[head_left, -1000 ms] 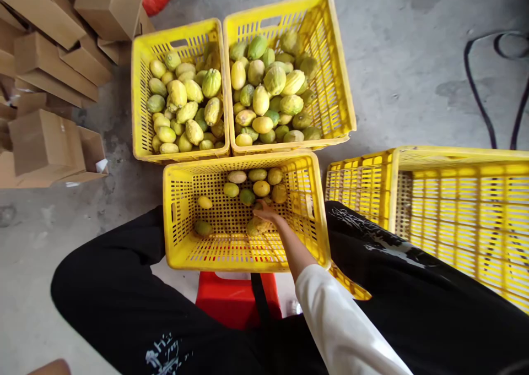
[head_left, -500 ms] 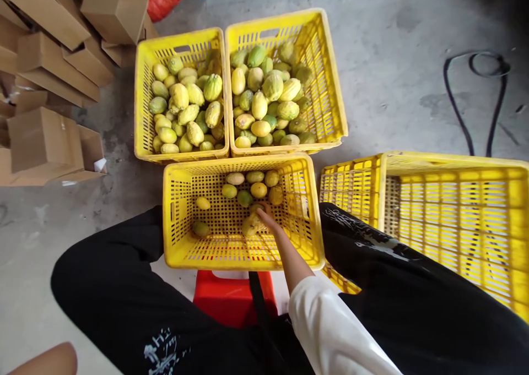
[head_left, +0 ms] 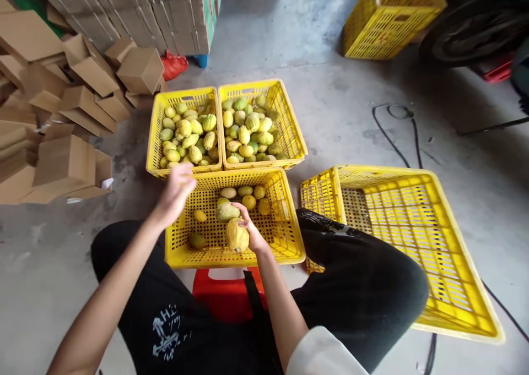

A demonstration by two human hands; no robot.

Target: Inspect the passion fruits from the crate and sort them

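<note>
In my right hand (head_left: 250, 229) are two fruits, a ribbed yellow one (head_left: 237, 235) and a greenish one (head_left: 227, 212), held above the near yellow crate (head_left: 231, 259). My left hand (head_left: 177, 193) is raised over that crate's left edge, its fingers curled; whether anything is in them is blurred. Several loose fruits lie on the crate's bottom, among them a small yellow one (head_left: 200, 216) and a dark green one (head_left: 197, 240) at the left. Behind stand two crates with many yellow-green fruits, the left one (head_left: 152, 143) and the right one (head_left: 295, 130), side by side.
A large yellow crate (head_left: 413, 243) lies at the right by my knee. Cardboard boxes (head_left: 66, 160) are heaped at the left. A red stool (head_left: 223, 295) is between my legs. Farther off are another yellow crate (head_left: 372, 33), a black cable (head_left: 386, 132) and a wheel (head_left: 467, 31).
My right hand has lifted fruits up from the crate's bottom. My left hand has come into view from the lower left, over the crate's left side. The view has tilted up, showing more floor.
</note>
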